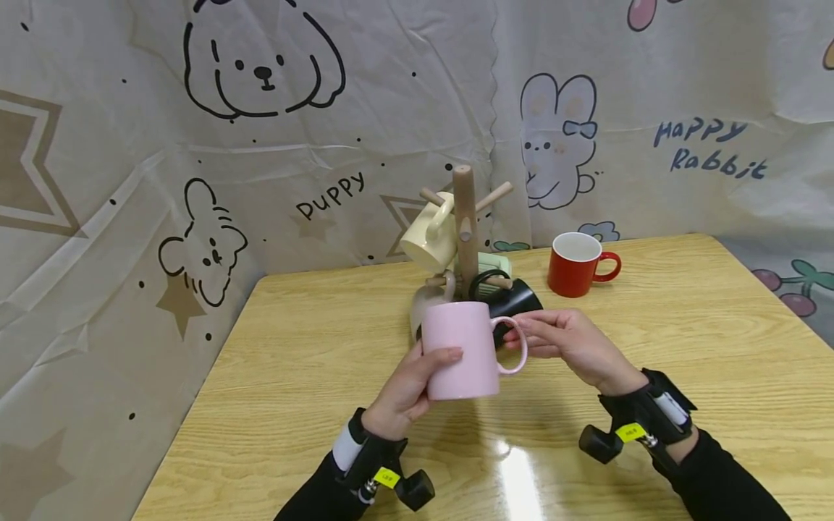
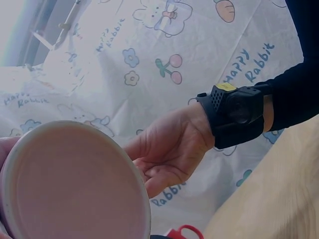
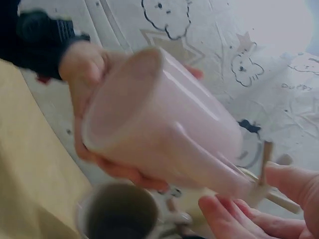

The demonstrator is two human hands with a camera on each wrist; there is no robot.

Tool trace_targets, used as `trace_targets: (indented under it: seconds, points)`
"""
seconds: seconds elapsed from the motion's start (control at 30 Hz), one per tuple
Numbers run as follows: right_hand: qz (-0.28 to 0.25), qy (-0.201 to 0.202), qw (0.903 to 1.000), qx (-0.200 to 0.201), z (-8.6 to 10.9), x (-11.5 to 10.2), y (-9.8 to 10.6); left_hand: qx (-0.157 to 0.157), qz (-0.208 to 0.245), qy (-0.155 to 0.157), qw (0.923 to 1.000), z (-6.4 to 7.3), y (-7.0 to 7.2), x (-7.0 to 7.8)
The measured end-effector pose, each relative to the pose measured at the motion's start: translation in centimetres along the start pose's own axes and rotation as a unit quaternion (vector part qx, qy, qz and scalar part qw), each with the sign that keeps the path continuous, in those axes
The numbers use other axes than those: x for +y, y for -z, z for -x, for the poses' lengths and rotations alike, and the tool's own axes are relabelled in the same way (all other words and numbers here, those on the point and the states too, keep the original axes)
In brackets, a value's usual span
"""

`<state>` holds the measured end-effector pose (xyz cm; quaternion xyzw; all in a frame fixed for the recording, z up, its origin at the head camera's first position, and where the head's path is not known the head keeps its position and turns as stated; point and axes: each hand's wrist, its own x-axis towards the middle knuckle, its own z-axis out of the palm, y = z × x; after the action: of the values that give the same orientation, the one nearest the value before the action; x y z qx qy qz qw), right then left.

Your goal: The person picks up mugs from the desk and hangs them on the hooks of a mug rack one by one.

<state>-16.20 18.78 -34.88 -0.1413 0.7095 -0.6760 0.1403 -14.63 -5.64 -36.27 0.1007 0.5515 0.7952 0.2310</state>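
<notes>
My left hand [image 1: 407, 387] grips a pink mug [image 1: 461, 354] round its body, the thumb across its near side. The mug is held above the table in front of a wooden mug tree [image 1: 465, 239], its handle pointing right. At that handle is my right hand [image 1: 576, 344], fingers extended and their tips overlapping the loop. In the right wrist view, the right thumb and fingers [image 3: 224, 214] stand apart around the handle's outer end. The mug's round pink base [image 2: 79, 184] faces the left wrist camera.
On the tree hang a cream mug [image 1: 430, 235] upper left, a greyish mug [image 1: 423, 300] lower left, a black mug [image 1: 517, 300] lower right and a pale green mug [image 1: 495, 262] behind. A red mug [image 1: 570, 271] stands on the wooden table [image 1: 293, 376] at the back right. Printed cloth hangs behind.
</notes>
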Motion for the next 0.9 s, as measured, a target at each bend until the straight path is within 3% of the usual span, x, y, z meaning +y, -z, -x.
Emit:
trace_targets:
  seconds: [0.17, 0.33, 0.47, 0.63, 0.9]
  points:
    - [-0.001, 0.014, 0.9971, 0.075, 0.2, -0.9, 3.0, 0.014, 0.007, -0.012, 0.9998, 0.1, 0.4, 0.6]
    - [-0.08, 0.059, 0.9878, 0.12, 1.2, -1.6, 6.5, 0.016, 0.011, -0.035, 0.9992, 0.2, 0.8, 1.1]
    - [-0.113, 0.067, 0.9831, 0.127, 1.4, -1.6, 7.9, 0.014, 0.013, -0.045, 0.9988, 0.3, 1.1, 1.4]
    - [-0.085, 0.064, 0.9877, 0.114, 1.1, -1.5, 8.0, 0.016, 0.018, -0.058, 0.998, 0.3, 1.2, 1.4]
    - [-0.048, 0.044, 0.9931, 0.097, 0.8, -1.1, 7.5, 0.015, 0.034, -0.142, 0.9892, -1.0, 0.8, 0.6]
